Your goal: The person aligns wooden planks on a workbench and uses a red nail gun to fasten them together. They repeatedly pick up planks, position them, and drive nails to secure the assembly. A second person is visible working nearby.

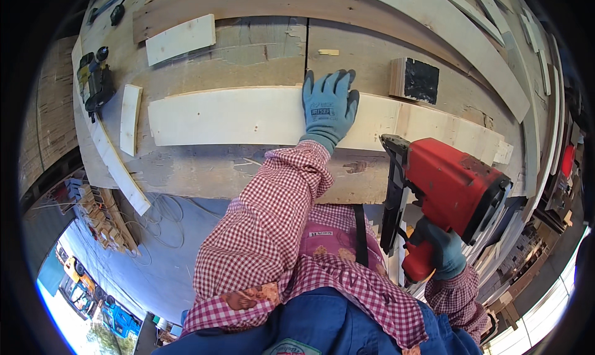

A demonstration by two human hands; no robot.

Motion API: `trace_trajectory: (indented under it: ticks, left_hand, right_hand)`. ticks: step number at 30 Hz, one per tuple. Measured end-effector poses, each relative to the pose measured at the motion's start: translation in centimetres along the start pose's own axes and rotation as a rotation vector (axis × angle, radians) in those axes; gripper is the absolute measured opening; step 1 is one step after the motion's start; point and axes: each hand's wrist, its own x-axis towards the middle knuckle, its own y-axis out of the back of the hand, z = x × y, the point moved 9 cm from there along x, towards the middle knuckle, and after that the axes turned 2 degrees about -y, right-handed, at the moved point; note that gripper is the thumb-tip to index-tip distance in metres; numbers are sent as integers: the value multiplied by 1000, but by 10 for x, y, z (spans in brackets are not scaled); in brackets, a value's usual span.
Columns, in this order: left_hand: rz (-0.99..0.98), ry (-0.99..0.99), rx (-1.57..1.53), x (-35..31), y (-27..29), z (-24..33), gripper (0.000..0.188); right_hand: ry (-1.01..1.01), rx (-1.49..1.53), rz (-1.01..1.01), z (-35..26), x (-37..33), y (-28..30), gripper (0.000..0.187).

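A long pale wooden board (pixel 229 116) lies across the workbench in front of me. My left hand (pixel 328 107), in a blue-grey work glove, rests flat on the board near its middle, fingers stretched toward the far edge. To the right, my right hand (pixel 443 246), gloved alike, is wrapped round the handle of a red nail gun (pixel 443 172). The gun's black nose is by the near edge of the board, right of my left hand; I cannot tell whether it touches. Its dark magazine points down toward me.
A wooden block with a black face (pixel 421 82) stands behind the board. Short wood pieces (pixel 181 40) and a second nail gun (pixel 94 79) lie at the left. Long planks (pixel 434 26) run along the back and right. Hoses (pixel 164 215) trail over the floor.
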Motion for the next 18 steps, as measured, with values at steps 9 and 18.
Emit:
trace_trajectory:
  ticks: [9,18]
  left_hand:
    - [-177,-105,382,-14,104,-155,44]
    - [-323,-46,223,-15,91,-158,31]
  right_hand:
    - [82,112,-70,-62,53,-120,19]
    - [120,-256,3,-86,55,-154,11]
